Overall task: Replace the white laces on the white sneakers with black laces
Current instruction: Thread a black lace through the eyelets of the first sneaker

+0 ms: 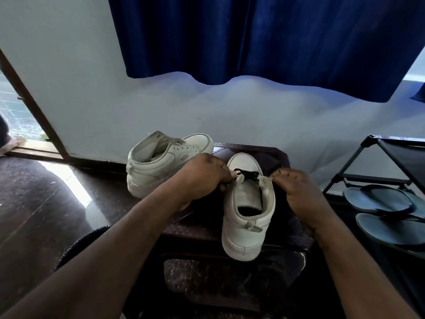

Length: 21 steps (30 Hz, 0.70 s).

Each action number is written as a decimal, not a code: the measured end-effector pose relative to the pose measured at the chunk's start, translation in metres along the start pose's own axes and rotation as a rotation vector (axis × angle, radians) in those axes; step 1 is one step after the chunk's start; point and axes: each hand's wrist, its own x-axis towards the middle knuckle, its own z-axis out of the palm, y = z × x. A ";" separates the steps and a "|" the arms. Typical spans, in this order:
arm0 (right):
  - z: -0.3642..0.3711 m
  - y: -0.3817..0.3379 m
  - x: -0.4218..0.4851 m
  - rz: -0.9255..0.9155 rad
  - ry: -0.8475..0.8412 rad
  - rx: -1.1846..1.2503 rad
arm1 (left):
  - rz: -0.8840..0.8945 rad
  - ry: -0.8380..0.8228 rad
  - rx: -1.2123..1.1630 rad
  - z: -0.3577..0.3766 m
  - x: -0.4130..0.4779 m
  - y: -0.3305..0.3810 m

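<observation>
The black lace (249, 174) was seen crossing the lowest eyelets of the near sneaker (246, 226), just behind the toe cap, with one strand trailing down inside the right flap. It was judged soft, light and limp – best held close to its stiff tip, since a longer grip would let it buckle at the eyelet.

The sneaker stood toward the right side of the dark table (250, 149), toe to the far edge and heel at the near edge. Its upper was judged pliable but weighty enough to stay put if steadied at the eyelet flap.

The lace was pinched between thumb and forefinger of the left hand (202, 178) at the left eyelet row, the remaining fingers curled. The right flap was gripped by the curled fingertips of the right hand (296, 192) – whether lace was also held there could not be told.

A second sneaker (161, 166), with its eyelets bare, was set at the far left corner. Flip-flops (377, 200) were kept on a rack (391, 157) to the right, and a blue curtain (276, 38) was hung above.
</observation>
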 end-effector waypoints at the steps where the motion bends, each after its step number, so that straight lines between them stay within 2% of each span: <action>1: 0.000 0.000 -0.001 0.014 0.001 0.018 | -0.006 0.009 0.005 0.000 0.000 0.001; 8: 0.003 0.001 -0.005 0.102 0.022 0.240 | -0.051 0.042 0.152 0.002 0.002 0.007; 12: 0.007 0.005 -0.006 0.050 0.029 0.302 | -0.018 0.050 -0.006 0.006 -0.002 0.004; 16: 0.006 0.002 -0.005 -0.013 -0.008 0.273 | 0.017 -0.061 -0.124 0.003 -0.008 0.001; 21: 0.008 0.004 -0.004 -0.001 0.009 0.254 | -0.061 -0.059 -0.233 0.009 -0.011 0.003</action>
